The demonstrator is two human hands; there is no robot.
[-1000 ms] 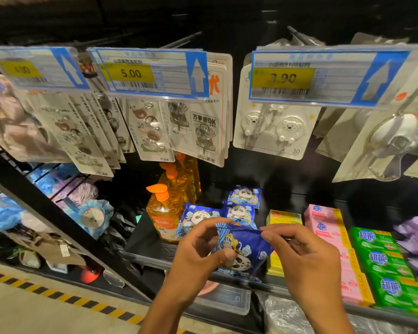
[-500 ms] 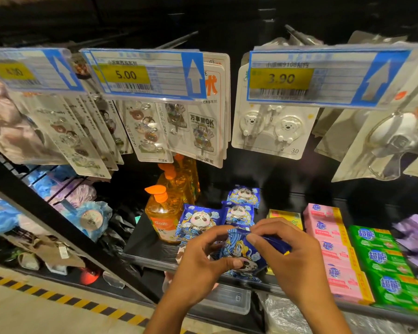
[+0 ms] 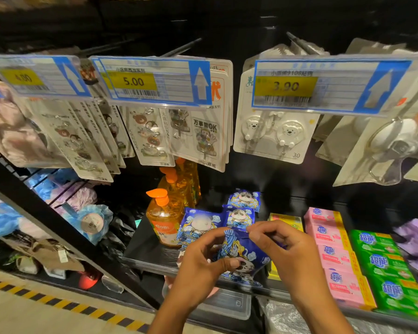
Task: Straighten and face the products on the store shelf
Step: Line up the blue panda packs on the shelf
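A blue panda-print packet (image 3: 239, 251) is held at the front edge of the black shelf (image 3: 145, 244). My left hand (image 3: 203, 261) grips its left side, thumb across the front. My right hand (image 3: 285, 249) pinches its top right corner. Behind it, three more blue panda packets (image 3: 240, 216) stand in a row running back into the shelf. Part of the held packet is hidden by my fingers.
Orange pump bottles (image 3: 165, 218) stand left of the packets. Yellow boxes (image 3: 287, 219), pink soap packs (image 3: 333, 256) and green soap packs (image 3: 381, 259) lie to the right. Carded hooks (image 3: 273, 136) hang above behind price tags (image 3: 155, 80). Bath puffs (image 3: 89, 220) fill the left bay.
The packet and both hands have moved down and closer to the shelf's front edge. My right hand's fingers have closed over the packet's top corner.
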